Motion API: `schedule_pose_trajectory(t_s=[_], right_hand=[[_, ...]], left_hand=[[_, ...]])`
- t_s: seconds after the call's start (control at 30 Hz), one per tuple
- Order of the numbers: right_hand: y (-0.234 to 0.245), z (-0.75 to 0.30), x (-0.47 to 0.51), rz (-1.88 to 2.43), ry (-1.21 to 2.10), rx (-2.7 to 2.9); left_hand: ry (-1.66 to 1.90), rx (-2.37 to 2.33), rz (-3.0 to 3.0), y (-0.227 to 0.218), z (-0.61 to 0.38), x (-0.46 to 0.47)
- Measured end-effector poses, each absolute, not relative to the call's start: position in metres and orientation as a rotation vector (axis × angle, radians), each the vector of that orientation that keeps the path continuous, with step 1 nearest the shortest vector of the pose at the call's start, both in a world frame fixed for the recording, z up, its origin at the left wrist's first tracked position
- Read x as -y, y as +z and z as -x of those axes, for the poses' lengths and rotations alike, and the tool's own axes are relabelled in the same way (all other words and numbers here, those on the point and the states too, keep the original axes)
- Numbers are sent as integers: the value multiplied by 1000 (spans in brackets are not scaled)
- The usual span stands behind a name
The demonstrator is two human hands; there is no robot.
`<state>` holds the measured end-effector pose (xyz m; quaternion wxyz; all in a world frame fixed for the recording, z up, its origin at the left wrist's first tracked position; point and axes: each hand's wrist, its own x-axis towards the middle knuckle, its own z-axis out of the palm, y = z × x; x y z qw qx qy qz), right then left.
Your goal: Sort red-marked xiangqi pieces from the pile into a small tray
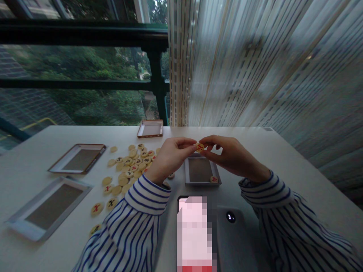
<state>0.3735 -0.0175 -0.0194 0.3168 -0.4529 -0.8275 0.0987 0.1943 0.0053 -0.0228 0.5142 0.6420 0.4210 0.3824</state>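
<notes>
A round, pale xiangqi piece (200,147) with a red character is held up between my two hands. My left hand (176,153) pinches its left edge with thumb and fingers. On the other side, my right hand (225,153) grips the same piece between thumb and fingertips. Just below them lies a shallow box (203,184) with a grey-brown bottom. Another red-marked piece (214,179) rests in its near right corner. Left of my left hand spreads a heap of xiangqi pieces (133,162), some with red or black characters, some blank side up; my left forearm hides part of it.
At the left lie a brown-rimmed tray (104,148) and a larger pale tray (53,236). A small brown-edged box (150,136) stands at the table's far edge. In front of me are a phone (195,234) with a pixelated screen and a grey device (235,241) with a lit display.
</notes>
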Motion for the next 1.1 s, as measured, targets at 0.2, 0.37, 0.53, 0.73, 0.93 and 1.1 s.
schedule_pose_trajectory(t_s=[0.2,0.37,0.53,0.73,0.93,1.1], right_hand=[[-17,-374,19,1195,146,2261],[-17,-377,19,1213,61,2354],[-20,-379,19,1180,-10,2450],[-19,-379,20,1223,-22,2515],[-19,-379,21,1297,53,2590],[-21,-380,19,1334,58,2634]], left_hand=[[899,-1055,-1575,-25,-195,-6],[879,-1057,-1600,-29,-195,-8],[829,-1103,-1669,-31,-196,-9],[721,-1096,-1774,-33,-196,-8],[669,-1089,-1940,-41,-193,-12],[634,-1165,-2054,-46,-190,-14]])
